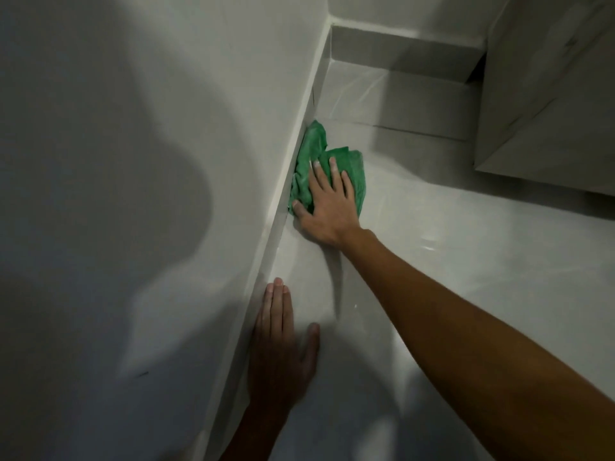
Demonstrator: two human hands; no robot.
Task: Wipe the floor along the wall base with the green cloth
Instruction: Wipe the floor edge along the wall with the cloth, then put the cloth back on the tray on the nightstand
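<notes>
Green microfibre cloth, bunched and soft, lay on the glossy floor tile, pressed up against the skirting at the foot of the white wall. Right hand spread flat over it, fingers extended and palm down, pinning rather than gripping (no fist, no pinch visible). Left hand planted open on bare tile nearer the body, just beside the skirting, holding nothing, probably bracing body weight. Grey cabinet stood well apart at upper right, with the corner of the room beyond the cloth.

Judged light and limp: likely to crumple, fold under the palm and slide easily over such a slick surface. Best controlled by broad downward pressure through the middle, fingertips steering the wall-side edge into the joint. Possibly damp, though dim light left that unclear. Loose outer folds might trail or bunch during a stroke.
</notes>
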